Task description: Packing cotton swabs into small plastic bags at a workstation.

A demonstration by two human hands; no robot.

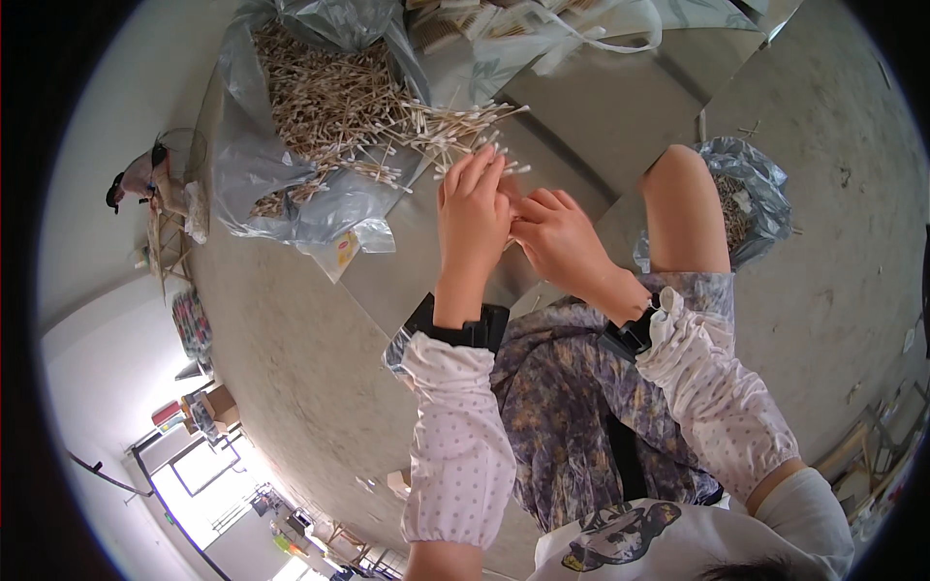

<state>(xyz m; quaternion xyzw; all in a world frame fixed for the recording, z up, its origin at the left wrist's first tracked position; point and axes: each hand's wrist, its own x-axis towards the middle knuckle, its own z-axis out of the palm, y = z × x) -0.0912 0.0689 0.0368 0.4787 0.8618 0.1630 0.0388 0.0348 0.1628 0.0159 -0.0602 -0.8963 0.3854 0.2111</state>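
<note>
A large heap of cotton swabs [325,97] with pale sticks and white tips lies in a grey plastic bag [247,189] on the tabletop. Loose swabs spill from it toward my left hand [472,213]. That hand is closed, with white swab tips showing at its fingertips. Against it, my right hand [565,240] is closed too, its fingers curled in toward the left palm. What the right fingers grip is hidden between the two hands. Black bands circle both wrists, below them dotted white sleeves.
Beyond the table [591,116] edge, at my right knee, stands another grey bag [760,184] with swabs inside. A clear plastic bag [513,48] with packed swabs lies at the far side. Another person [145,179] sits at the far left, and stray swabs lie on the floor.
</note>
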